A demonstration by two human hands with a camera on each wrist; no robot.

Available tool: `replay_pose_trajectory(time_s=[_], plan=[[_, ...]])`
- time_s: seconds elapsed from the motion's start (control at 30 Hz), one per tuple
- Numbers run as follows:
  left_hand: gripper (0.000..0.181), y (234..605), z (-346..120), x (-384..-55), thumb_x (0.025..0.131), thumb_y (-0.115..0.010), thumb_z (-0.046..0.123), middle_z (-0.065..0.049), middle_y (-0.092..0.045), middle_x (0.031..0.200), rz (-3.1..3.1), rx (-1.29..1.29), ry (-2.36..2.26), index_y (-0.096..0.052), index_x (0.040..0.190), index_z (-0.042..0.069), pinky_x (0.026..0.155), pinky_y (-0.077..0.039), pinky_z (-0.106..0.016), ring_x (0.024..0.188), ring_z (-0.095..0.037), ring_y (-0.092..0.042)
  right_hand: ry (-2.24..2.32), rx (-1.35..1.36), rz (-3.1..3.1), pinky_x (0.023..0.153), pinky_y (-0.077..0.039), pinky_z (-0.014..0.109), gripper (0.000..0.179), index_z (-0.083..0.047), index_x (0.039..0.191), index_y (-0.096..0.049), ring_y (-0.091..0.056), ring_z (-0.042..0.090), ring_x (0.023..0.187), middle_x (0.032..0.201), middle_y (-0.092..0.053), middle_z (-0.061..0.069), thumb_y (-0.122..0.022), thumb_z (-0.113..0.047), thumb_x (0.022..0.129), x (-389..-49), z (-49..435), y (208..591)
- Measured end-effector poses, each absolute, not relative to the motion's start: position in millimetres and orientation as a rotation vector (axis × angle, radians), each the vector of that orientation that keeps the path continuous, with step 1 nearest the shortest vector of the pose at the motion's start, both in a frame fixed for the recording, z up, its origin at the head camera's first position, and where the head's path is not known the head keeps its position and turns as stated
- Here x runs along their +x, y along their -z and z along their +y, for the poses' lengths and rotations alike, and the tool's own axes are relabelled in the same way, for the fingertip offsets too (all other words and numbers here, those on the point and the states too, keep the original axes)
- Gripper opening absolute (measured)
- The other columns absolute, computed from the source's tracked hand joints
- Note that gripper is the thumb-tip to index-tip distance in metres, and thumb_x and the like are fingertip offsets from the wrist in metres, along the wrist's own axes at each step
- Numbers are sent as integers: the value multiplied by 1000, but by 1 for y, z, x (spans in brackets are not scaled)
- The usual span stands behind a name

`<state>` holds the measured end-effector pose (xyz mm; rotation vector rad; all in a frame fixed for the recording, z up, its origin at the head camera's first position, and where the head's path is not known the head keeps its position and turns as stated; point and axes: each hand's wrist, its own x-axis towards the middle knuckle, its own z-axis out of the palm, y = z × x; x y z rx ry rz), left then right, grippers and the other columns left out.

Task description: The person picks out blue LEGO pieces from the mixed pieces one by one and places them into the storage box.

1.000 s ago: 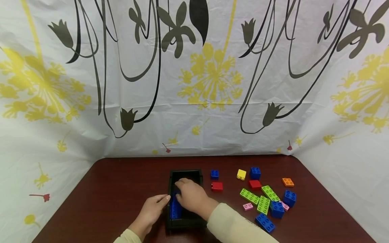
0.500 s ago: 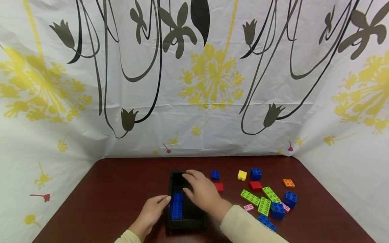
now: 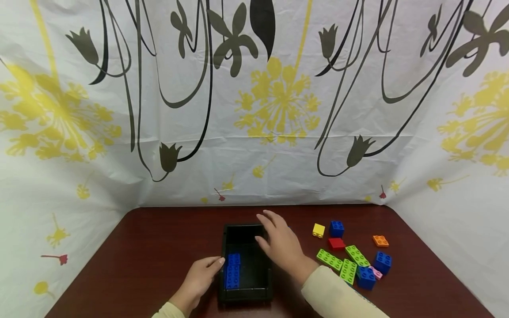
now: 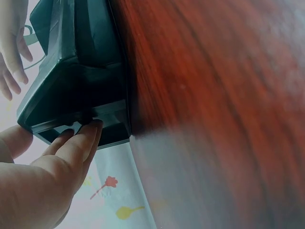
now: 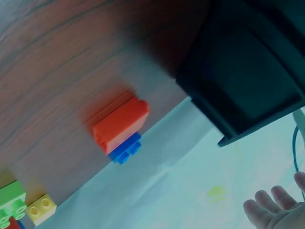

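A black plastic bin stands mid-table in the head view. Inside, along its left wall, lie blue toy building bricks. My left hand pinches the bin's left wall, thumb at the rim; in the left wrist view its fingers press against the bin's outside. Over the bin's right side, fingers spread, my right hand holds nothing. In the right wrist view, a red brick and a small blue brick are on the table beside the bin; the right hand mostly hides them in the head view.
To the right lie scattered bricks: yellow, blue, red, orange, several lime-green ones and more blue. A patterned white curtain hangs behind the dark wooden table.
My right hand has lifted out of the bin and moved right and away from me, uncovering the blue bricks inside. The left hand stays at the bin's left wall.
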<state>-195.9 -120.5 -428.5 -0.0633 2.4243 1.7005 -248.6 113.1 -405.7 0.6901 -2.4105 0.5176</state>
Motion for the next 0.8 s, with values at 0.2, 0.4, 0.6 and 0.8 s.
replay_pose_trajectory(time_s=[0.2,0.4,0.6,0.8], plan=[[56,429,-120,-197,99,-54,36,-30,-51,134,2430,-69,-1695,-52,132,-9,91,-52,-51,121,-47,-50,-560,657,-2407,88,-56,43,56,-9,135,-56,-53,30,122,137,-51,15,-76,-25,85,-256,123,406],[57,429,-120,-197,99,-54,37,-30,-51,134,2431,-85,-1686,-53,132,-8,91,-53,-51,120,-46,-51,-587,589,-2473,87,-56,44,56,-9,135,-56,-52,31,122,139,-49,15,-76,-24,85,-262,131,408],[56,428,-120,-197,99,-54,37,-30,-51,134,2424,-79,-1688,-52,133,-9,92,-52,-51,121,-46,-50,-621,501,-2593,87,-56,47,55,-9,136,-55,-51,33,124,141,-47,16,-74,-24,86,-272,138,411],[57,429,-121,-197,99,-54,38,-29,-51,134,2417,-81,-1689,-52,133,-8,92,-52,-51,121,-46,-50,-671,415,-2697,88,-55,49,53,-7,136,-55,-47,35,127,143,-45,18,-72,-22,88,-281,148,416]])
